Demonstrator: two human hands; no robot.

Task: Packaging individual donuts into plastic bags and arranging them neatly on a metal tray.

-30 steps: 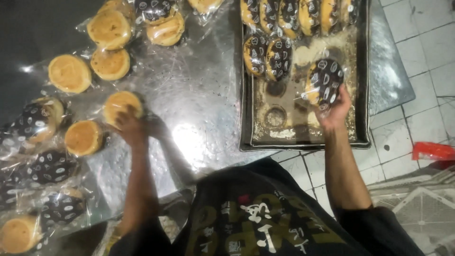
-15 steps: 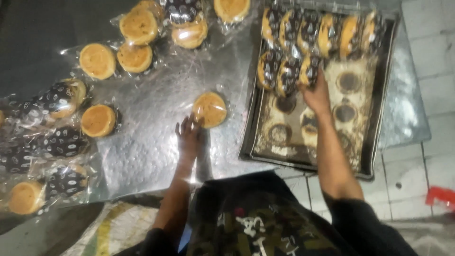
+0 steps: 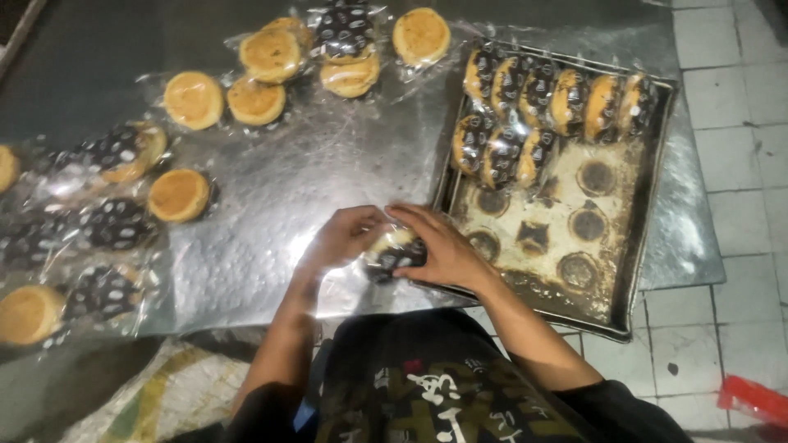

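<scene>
Both my hands meet over the front middle of a shiny steel table (image 3: 328, 164). My left hand (image 3: 345, 236) and my right hand (image 3: 439, 246) together grip one wrapped bun (image 3: 394, 250), a round golden bun in a clear bag with a black patterned side. Just to the right lies a dark, stained baking tray (image 3: 632, 246). Several wrapped buns (image 3: 542, 107) stand on edge in rows at the tray's far end.
Several more wrapped buns lie flat across the table's left and far side, such as one golden bun (image 3: 178, 195) and one dark-sided pack (image 3: 115, 223). White floor tiles (image 3: 730, 164) run along the right. A red object (image 3: 751, 398) lies on the floor at bottom right.
My left hand drew a bun from the table's middle toward me. My right hand left the tray and joined it, so both hands now hold the same bun.
</scene>
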